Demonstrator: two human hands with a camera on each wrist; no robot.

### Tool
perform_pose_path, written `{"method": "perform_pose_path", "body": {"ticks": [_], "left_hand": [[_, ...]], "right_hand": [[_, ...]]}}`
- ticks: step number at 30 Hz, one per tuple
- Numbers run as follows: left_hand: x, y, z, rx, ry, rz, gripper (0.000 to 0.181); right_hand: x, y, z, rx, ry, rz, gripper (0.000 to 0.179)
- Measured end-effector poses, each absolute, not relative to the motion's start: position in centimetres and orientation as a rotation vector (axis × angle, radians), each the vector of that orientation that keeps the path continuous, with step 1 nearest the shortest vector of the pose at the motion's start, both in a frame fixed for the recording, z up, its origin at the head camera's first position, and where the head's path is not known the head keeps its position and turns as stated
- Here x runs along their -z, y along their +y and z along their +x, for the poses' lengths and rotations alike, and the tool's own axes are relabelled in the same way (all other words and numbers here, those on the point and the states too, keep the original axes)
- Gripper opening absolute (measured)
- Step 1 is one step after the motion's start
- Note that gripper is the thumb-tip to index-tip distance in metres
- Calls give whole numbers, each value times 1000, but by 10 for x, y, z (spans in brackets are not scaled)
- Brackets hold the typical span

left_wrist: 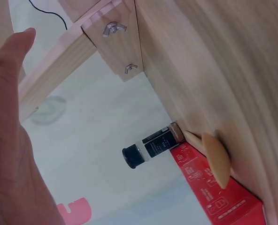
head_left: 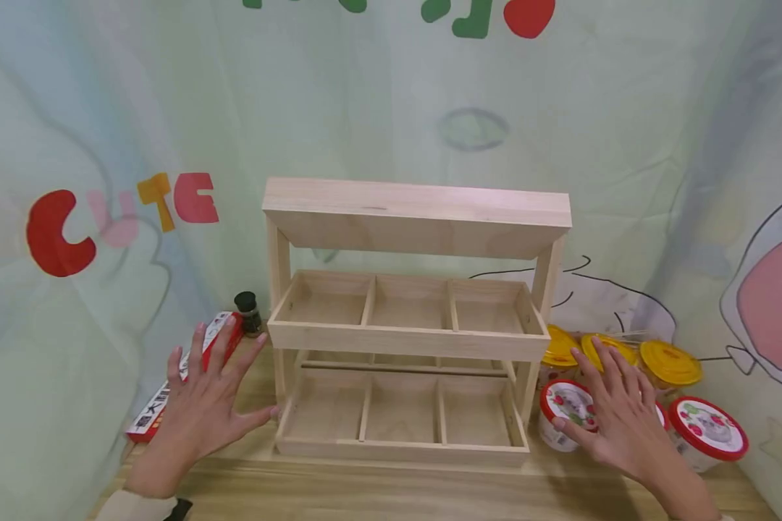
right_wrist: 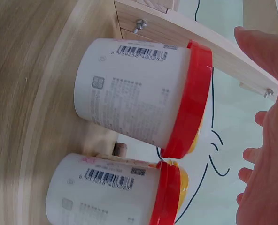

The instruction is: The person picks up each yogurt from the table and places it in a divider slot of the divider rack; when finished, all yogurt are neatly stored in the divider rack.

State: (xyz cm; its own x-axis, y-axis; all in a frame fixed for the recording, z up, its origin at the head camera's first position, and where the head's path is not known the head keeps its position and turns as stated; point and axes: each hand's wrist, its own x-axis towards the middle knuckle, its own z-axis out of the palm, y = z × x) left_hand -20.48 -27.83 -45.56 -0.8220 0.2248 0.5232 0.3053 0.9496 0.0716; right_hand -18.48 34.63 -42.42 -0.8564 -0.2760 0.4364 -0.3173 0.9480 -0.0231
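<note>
Wooden rack [head_left: 405,343] flanked by left grip [head_left: 207,405] and right grip [head_left: 625,420], both spread wide, red-lidded tubs [head_left: 567,402] overhung by the right.

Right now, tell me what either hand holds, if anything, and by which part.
Nothing is held: the left hand spreads its fingers near the wooden rack, the right hand near the red-lidded tubs.

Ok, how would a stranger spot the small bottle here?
In the head view, find the wooden rack at the centre. Just left of it, beside the far end of the red-and-white box, stands a small bottle. Its black cap and dark label set it apart from the box and the pale rack.
</note>
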Motion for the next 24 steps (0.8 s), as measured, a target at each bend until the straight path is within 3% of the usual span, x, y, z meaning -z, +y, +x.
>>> {"method": "perform_pose_path", "body": {"ticks": [24], "left_hand": [[467, -267, -204, 418, -2616, -398, 130]], "right_hand": [[428, 347, -175, -458, -2719, 410, 113]]}}
